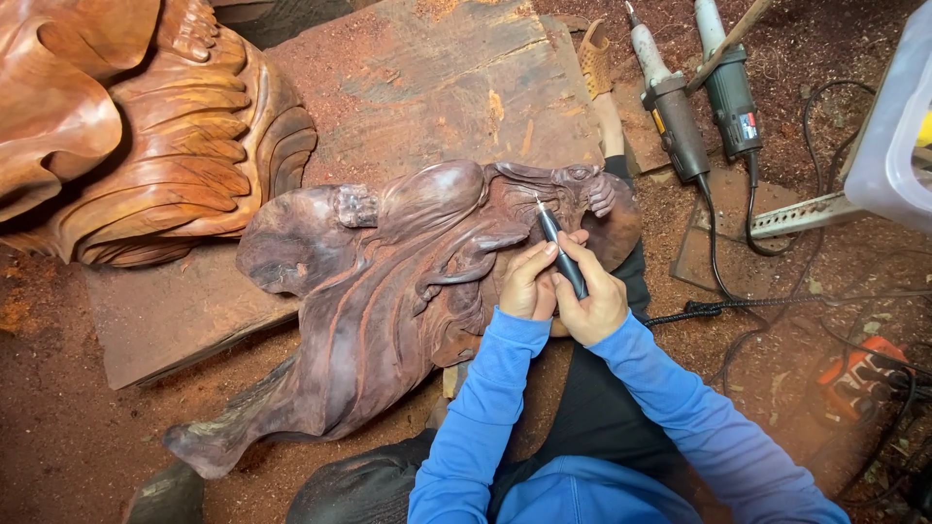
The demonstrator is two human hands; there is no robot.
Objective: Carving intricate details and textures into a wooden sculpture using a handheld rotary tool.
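Reddish sawdust floor [78,437] all around, packed and gritty, with a flat, rough-sawn wooden slab [427,87] lying on it. Dark purple-brown carved sculpture [388,291] resting across the slab's near edge and overhanging onto the floor: smooth, rounded forms, flowing grooved folds, a tapering tail toward the near left. Slim black rotary carving tool [558,247] angled up and away, fine metal tip touching the carving's right part. Right hand [594,301] clenched round the tool's barrel, fingers wrapped tight. Left hand [526,281] curled, fingertips pressed against the tool and the wood beside it, steadying; both sleeves bright blue. Beyond the slab's far left corner, a larger orange-brown carving [146,126], polished, with deep ribbed ridges. Past the slab's far right edge, two grey-green power grinders [699,97] lying side by side, black cords [757,301] trailing over the sawdust. Orange tool [859,374] near the right, half buried in cables. Translucent plastic container [898,126] at the far right.
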